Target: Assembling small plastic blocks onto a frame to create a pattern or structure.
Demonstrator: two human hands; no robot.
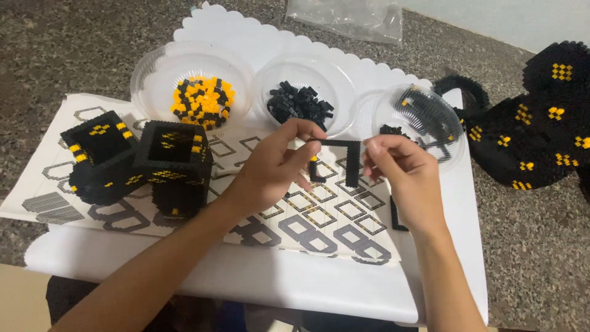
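Note:
My left hand [276,166] and my right hand [402,172] together hold a thin black frame of small building bricks [344,154] above a printed instruction sheet [295,221]. The frame is an open rectangle with a short side hanging down. Left fingers pinch its left end, right fingers its upper right corner. A black hollow cube with yellow spots [175,166] stands to the left of my left hand.
Three clear plastic bowls sit behind: one with yellow and black bricks [200,101], one with black bricks [301,104], one tilted [424,117]. A large black and yellow brick build [541,135] lies at right. A white scalloped board [258,276] covers the speckled stone counter [61,43].

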